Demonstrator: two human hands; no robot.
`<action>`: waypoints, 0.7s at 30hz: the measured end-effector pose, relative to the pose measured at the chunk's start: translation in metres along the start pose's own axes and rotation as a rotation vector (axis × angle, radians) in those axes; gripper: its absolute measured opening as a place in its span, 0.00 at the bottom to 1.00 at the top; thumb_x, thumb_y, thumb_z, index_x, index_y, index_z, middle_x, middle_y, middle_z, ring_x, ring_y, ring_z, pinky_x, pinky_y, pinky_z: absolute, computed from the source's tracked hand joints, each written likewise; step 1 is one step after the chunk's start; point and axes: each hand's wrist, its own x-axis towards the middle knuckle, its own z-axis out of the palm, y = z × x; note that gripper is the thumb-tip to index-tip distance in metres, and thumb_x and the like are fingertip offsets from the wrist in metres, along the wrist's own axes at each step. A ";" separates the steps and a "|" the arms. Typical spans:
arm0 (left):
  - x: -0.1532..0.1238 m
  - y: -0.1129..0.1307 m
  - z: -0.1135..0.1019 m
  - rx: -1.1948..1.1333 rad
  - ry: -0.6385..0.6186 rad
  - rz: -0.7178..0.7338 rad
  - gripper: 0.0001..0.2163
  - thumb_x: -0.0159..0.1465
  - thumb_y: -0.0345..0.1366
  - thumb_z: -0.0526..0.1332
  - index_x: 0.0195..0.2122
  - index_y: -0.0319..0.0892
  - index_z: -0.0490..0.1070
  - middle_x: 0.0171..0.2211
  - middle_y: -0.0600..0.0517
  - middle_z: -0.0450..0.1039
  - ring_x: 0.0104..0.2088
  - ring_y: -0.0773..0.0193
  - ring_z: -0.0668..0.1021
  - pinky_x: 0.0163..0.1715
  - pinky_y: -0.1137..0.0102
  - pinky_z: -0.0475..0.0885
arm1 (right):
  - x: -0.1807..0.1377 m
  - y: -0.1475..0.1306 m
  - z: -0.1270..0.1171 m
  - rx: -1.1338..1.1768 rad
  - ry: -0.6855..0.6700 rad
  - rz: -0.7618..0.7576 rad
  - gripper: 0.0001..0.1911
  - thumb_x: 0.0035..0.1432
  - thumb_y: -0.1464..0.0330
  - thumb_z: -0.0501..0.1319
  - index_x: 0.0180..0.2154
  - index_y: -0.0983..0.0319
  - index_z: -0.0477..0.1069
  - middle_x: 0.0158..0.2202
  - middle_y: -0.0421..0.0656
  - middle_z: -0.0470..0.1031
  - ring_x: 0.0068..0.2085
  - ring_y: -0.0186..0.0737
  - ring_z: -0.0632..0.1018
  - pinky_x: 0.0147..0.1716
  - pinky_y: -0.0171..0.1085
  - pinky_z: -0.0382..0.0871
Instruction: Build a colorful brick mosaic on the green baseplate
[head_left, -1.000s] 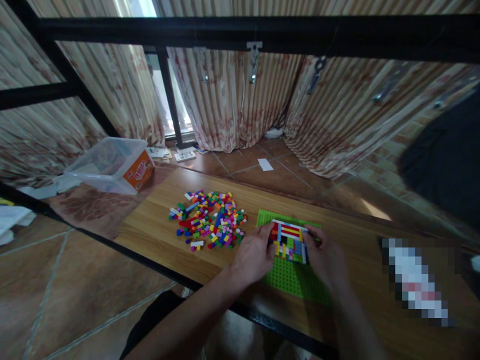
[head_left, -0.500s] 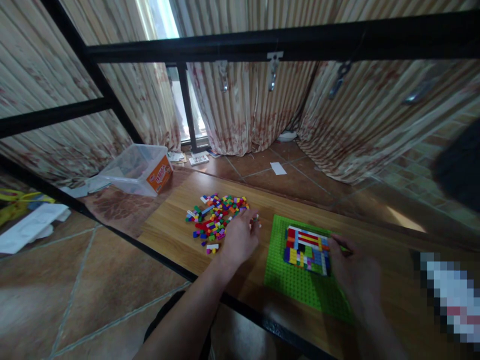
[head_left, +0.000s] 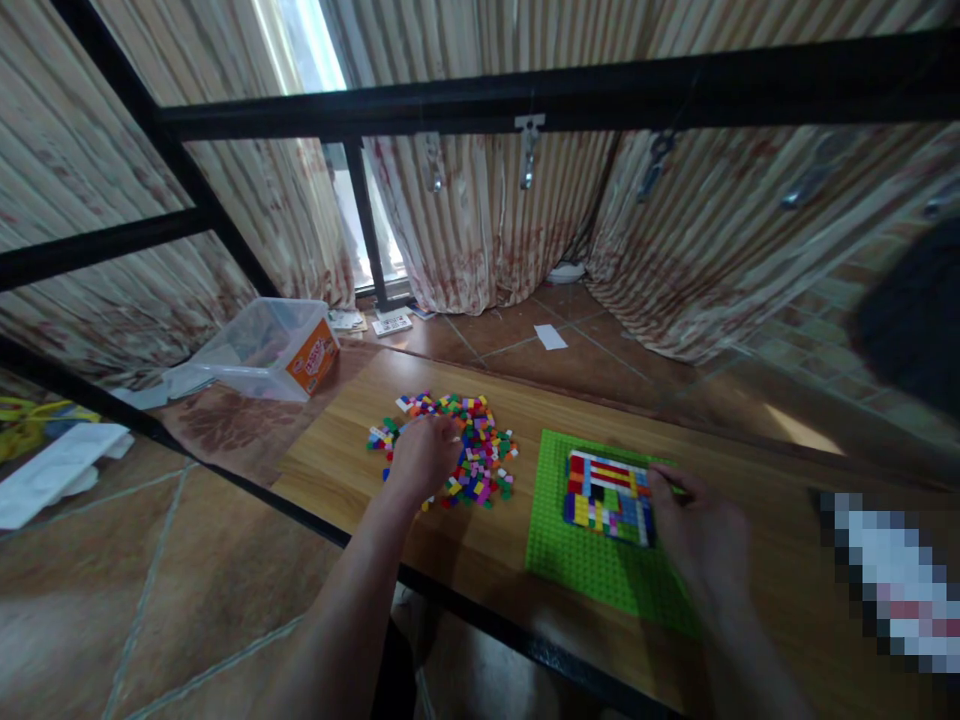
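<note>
The left hand [head_left: 426,455] is extended over the loose bricks [head_left: 484,460] on the bench [head_left: 337,430], fingers curled; whether anything is gripped cannot be told. The brick panel [head_left: 609,500] is laid on the green baseplate [head_left: 555,560], its right edge neared by the right hand [head_left: 701,530], fingers bent, grip likewise unclear.

Hands [head_left: 424,460] and forearms [head_left: 349,595] are bare, legwear [head_left: 395,675] dark.

Cool daylight enters through a bright gap between the curtains [head_left: 480,225], a pale streak lies on the floor [head_left: 799,428], the surface [head_left: 330,450] sits dim, soft shadow crosses the green baseplate [head_left: 581,575], wide-angle distortion stretches the edges, and blocky pixelation masks a patch at right.
</note>
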 end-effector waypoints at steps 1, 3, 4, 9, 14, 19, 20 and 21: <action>-0.001 0.000 0.003 0.019 0.003 0.025 0.06 0.58 0.31 0.61 0.35 0.43 0.78 0.34 0.49 0.79 0.38 0.58 0.79 0.39 0.69 0.69 | 0.000 0.000 0.000 0.008 0.002 0.006 0.26 0.53 0.53 0.54 0.41 0.63 0.80 0.29 0.50 0.79 0.31 0.50 0.78 0.33 0.43 0.67; -0.001 -0.002 0.008 0.057 0.019 0.063 0.07 0.58 0.31 0.62 0.36 0.43 0.78 0.36 0.48 0.79 0.41 0.56 0.79 0.42 0.68 0.70 | 0.000 -0.001 0.000 0.022 0.004 0.008 0.26 0.53 0.54 0.54 0.41 0.64 0.80 0.28 0.50 0.79 0.30 0.49 0.77 0.33 0.43 0.67; -0.001 -0.002 0.010 0.072 0.028 0.079 0.08 0.58 0.31 0.62 0.37 0.44 0.77 0.38 0.48 0.79 0.42 0.55 0.79 0.43 0.67 0.70 | 0.000 0.000 0.000 0.026 0.002 0.003 0.26 0.54 0.54 0.53 0.41 0.64 0.80 0.28 0.49 0.79 0.30 0.49 0.77 0.33 0.42 0.67; -0.002 0.001 0.016 0.110 0.023 0.133 0.11 0.60 0.31 0.61 0.43 0.43 0.77 0.41 0.46 0.78 0.45 0.54 0.78 0.48 0.64 0.70 | 0.002 0.004 0.001 0.015 0.013 -0.022 0.26 0.55 0.54 0.53 0.41 0.64 0.80 0.27 0.49 0.79 0.30 0.49 0.77 0.33 0.42 0.67; -0.001 0.012 0.019 0.095 0.031 0.149 0.14 0.60 0.29 0.61 0.47 0.42 0.77 0.43 0.45 0.77 0.48 0.53 0.77 0.51 0.63 0.70 | 0.003 0.006 0.003 0.010 0.013 -0.036 0.27 0.55 0.52 0.52 0.41 0.64 0.81 0.27 0.50 0.79 0.28 0.49 0.77 0.30 0.42 0.66; 0.003 0.013 0.025 0.100 0.047 0.148 0.12 0.61 0.28 0.58 0.44 0.41 0.77 0.42 0.44 0.77 0.47 0.52 0.77 0.50 0.62 0.71 | 0.004 0.006 0.003 0.023 0.021 -0.027 0.26 0.55 0.53 0.54 0.40 0.63 0.81 0.28 0.49 0.80 0.28 0.48 0.77 0.30 0.41 0.66; 0.004 0.013 0.026 0.095 0.050 0.149 0.11 0.62 0.28 0.58 0.42 0.41 0.78 0.41 0.45 0.77 0.46 0.52 0.77 0.49 0.62 0.71 | 0.004 0.006 0.003 0.031 0.027 -0.023 0.25 0.55 0.53 0.54 0.40 0.63 0.81 0.28 0.49 0.80 0.28 0.48 0.77 0.30 0.42 0.66; 0.004 0.012 0.027 0.087 0.052 0.151 0.10 0.61 0.28 0.58 0.40 0.41 0.78 0.41 0.45 0.77 0.46 0.52 0.77 0.49 0.61 0.71 | 0.004 0.007 0.002 0.040 0.037 -0.018 0.25 0.55 0.53 0.54 0.40 0.64 0.81 0.28 0.50 0.80 0.28 0.48 0.77 0.30 0.42 0.67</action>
